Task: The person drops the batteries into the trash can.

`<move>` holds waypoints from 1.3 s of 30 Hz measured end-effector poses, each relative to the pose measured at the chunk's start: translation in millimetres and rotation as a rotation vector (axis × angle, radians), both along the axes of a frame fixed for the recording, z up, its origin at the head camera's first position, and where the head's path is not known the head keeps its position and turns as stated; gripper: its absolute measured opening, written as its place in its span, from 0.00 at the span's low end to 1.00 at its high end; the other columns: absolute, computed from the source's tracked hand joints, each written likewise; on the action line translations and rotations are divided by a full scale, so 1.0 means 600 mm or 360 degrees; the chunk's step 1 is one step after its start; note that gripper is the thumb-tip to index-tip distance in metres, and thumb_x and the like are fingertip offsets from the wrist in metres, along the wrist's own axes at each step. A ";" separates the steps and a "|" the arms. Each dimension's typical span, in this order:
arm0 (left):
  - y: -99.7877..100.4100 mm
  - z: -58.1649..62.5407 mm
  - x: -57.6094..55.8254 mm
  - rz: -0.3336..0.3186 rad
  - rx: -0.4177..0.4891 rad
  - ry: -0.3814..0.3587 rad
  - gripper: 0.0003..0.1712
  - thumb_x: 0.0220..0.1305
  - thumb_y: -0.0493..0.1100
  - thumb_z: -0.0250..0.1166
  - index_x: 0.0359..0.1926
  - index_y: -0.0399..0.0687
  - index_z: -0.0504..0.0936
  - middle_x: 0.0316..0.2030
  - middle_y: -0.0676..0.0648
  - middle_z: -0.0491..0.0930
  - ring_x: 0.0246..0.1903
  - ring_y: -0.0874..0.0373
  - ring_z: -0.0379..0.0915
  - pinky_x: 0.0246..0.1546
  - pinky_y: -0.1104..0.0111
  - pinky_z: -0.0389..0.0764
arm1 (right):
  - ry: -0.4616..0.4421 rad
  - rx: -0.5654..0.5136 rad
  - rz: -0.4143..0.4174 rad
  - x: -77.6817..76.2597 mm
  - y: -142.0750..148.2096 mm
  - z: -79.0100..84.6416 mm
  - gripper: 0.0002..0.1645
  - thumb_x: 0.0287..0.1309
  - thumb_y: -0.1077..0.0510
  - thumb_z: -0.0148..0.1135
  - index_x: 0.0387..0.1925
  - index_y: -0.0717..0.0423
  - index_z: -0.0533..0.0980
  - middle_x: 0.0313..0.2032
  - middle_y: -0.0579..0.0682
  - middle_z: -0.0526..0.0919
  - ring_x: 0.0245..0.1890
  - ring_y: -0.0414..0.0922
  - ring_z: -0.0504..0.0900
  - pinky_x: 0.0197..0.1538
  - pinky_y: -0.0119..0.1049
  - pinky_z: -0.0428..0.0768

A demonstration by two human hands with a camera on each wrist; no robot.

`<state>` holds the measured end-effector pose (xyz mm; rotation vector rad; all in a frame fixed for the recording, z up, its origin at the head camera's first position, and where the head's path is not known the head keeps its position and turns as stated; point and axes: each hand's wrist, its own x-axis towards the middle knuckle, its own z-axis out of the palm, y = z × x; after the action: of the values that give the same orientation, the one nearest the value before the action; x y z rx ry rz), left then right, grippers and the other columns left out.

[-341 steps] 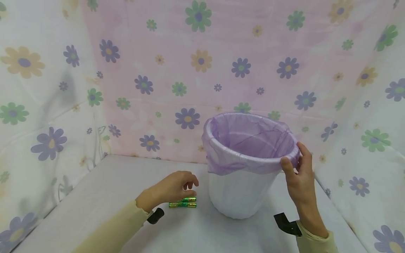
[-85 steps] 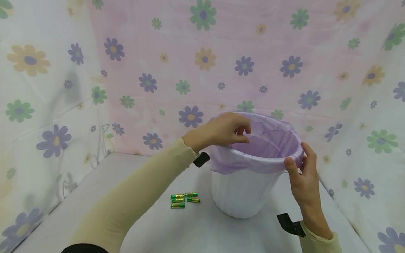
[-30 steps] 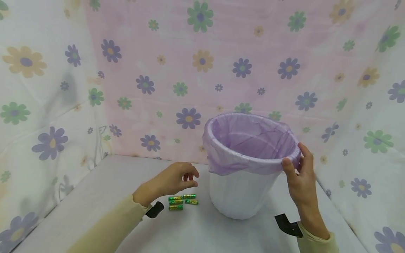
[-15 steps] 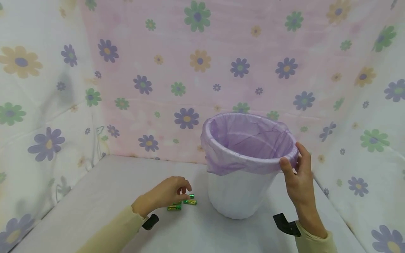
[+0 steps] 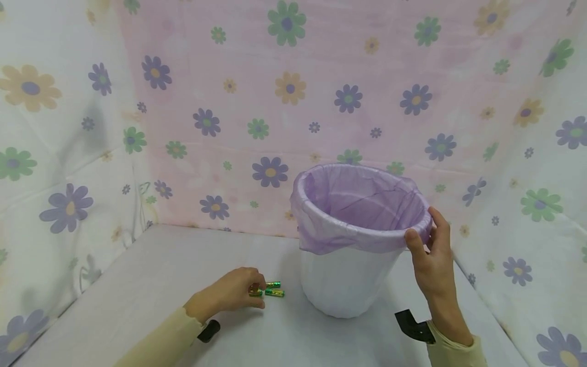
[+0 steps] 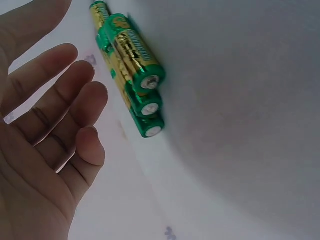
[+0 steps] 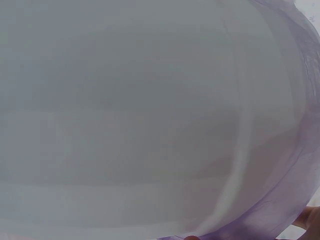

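While the head cam half-hides the green-gold batteries (image 6: 134,52), the left wrist cam shows their ends.
They're on the worktop (image 5: 275,339) just beside the left hand (image 5: 229,289), its fingers apart; right hand (image 5: 437,265) has its fingers clamped on the purple-lined bin (image 5: 350,283).

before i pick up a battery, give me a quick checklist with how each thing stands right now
1. Right hand steadying the bin: ok, it grips the upper edge on the right side.
2. Bag folded outward over the bin's top: ok, it hangs down outside at the front.
3. Left hand within reach of the batteries: ok, it is right beside them, on the table.
4. A battery gripped: not ok, the left wrist view shows loosely bent fingers, apart from the batteries.
5. What lies at the bottom of the bin: cannot tell, no view shows it clearly.
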<state>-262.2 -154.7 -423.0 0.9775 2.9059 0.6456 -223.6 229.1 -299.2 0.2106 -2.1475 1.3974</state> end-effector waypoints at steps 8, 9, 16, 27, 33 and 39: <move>-0.011 -0.017 0.000 0.0019 -0.0101 -0.0002 0.14 0.44 0.54 0.70 0.31 0.56 0.79 0.26 0.60 0.70 0.27 0.67 0.64 0.30 0.71 0.68 | -0.0007 -0.0034 -0.0003 0.000 -0.001 -0.001 0.36 0.60 0.52 0.53 0.65 0.31 0.50 0.57 0.52 0.65 0.52 0.48 0.68 0.53 0.39 0.69; -0.011 -0.020 0.000 0.0015 -0.0103 -0.0006 0.14 0.44 0.54 0.70 0.30 0.57 0.79 0.25 0.60 0.70 0.26 0.67 0.63 0.29 0.72 0.67 | -0.0010 -0.0035 -0.0004 0.000 -0.001 -0.002 0.36 0.60 0.52 0.53 0.65 0.31 0.49 0.57 0.52 0.65 0.52 0.47 0.68 0.53 0.38 0.69; -0.012 -0.028 0.002 -0.0011 -0.0083 -0.0007 0.13 0.45 0.53 0.70 0.30 0.56 0.79 0.25 0.60 0.69 0.25 0.68 0.62 0.28 0.72 0.66 | -0.0014 -0.0024 0.0001 0.000 0.000 -0.004 0.36 0.60 0.51 0.53 0.65 0.30 0.49 0.58 0.52 0.64 0.54 0.49 0.67 0.55 0.49 0.66; -0.004 -0.023 0.005 -0.0026 -0.0092 -0.0139 0.09 0.43 0.48 0.72 0.28 0.56 0.82 0.22 0.60 0.70 0.23 0.69 0.62 0.25 0.74 0.66 | -0.0010 0.0002 -0.0015 0.001 0.000 -0.001 0.36 0.60 0.53 0.52 0.65 0.31 0.48 0.56 0.50 0.65 0.52 0.45 0.68 0.52 0.34 0.69; -0.001 -0.028 0.008 -0.0061 -0.0005 -0.0272 0.10 0.43 0.47 0.72 0.28 0.57 0.80 0.23 0.60 0.71 0.25 0.67 0.65 0.26 0.74 0.68 | 0.0000 -0.0028 -0.0013 0.000 -0.001 -0.002 0.36 0.60 0.52 0.53 0.65 0.31 0.49 0.57 0.52 0.65 0.52 0.47 0.68 0.53 0.38 0.69; -0.001 -0.035 0.007 -0.0097 0.0058 -0.0354 0.10 0.45 0.46 0.71 0.29 0.56 0.79 0.23 0.61 0.72 0.25 0.67 0.66 0.25 0.74 0.70 | -0.0003 -0.0011 -0.0017 0.001 -0.001 -0.002 0.36 0.60 0.53 0.52 0.65 0.31 0.49 0.57 0.51 0.65 0.53 0.47 0.68 0.52 0.36 0.69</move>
<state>-257.8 -155.1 -444.1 0.9282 2.6704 0.7529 -223.1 228.4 -300.7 0.1947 -2.1423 1.3990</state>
